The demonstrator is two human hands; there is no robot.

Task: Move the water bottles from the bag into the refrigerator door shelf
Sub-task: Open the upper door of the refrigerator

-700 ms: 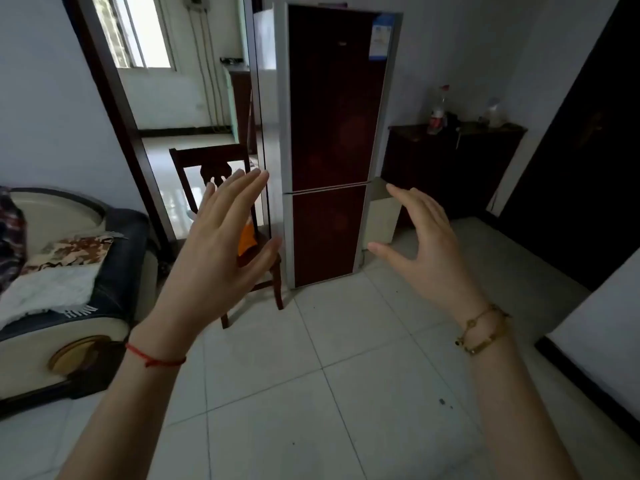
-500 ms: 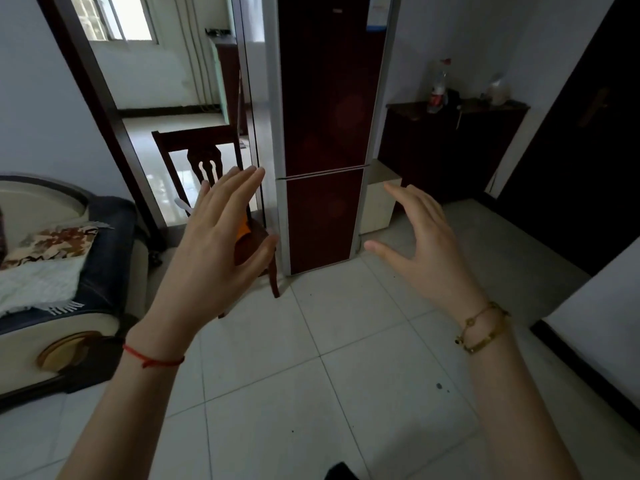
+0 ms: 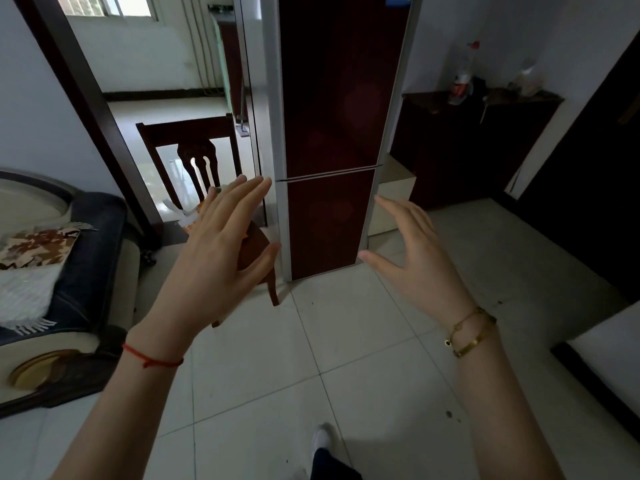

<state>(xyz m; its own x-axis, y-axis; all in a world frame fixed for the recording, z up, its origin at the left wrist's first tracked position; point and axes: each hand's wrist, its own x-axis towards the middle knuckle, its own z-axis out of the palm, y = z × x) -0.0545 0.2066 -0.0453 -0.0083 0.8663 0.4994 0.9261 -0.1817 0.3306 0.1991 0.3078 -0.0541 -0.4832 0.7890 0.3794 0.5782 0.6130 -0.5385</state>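
shoe: pale toe of a shoe [image 3: 322, 439] on the floor tiles [image 3: 263, 382], at the bottom edge
left hand: left hand [image 3: 221, 251] raised, back to the camera, fingers straight and spread, holding nothing; red string [image 3: 152, 358] at the wrist
right hand: right hand [image 3: 415, 258] raised, fingers relaxed and apart, thumb out, holding nothing; gold bracelets [image 3: 471, 332] at the wrist
sofa: sofa [image 3: 86, 254] at the left, with folded cloths
bag: orange and white bag [image 3: 188, 216] on the seat of the wooden chair [image 3: 194, 140], mostly hidden behind the left hand; contents cannot be told
refrigerator: dark red refrigerator [image 3: 332, 116], both doors closed, just right of the chair
cabinet: dark cabinet [image 3: 467, 143] right of the refrigerator, a red-capped bottle [image 3: 462, 74] upright on top
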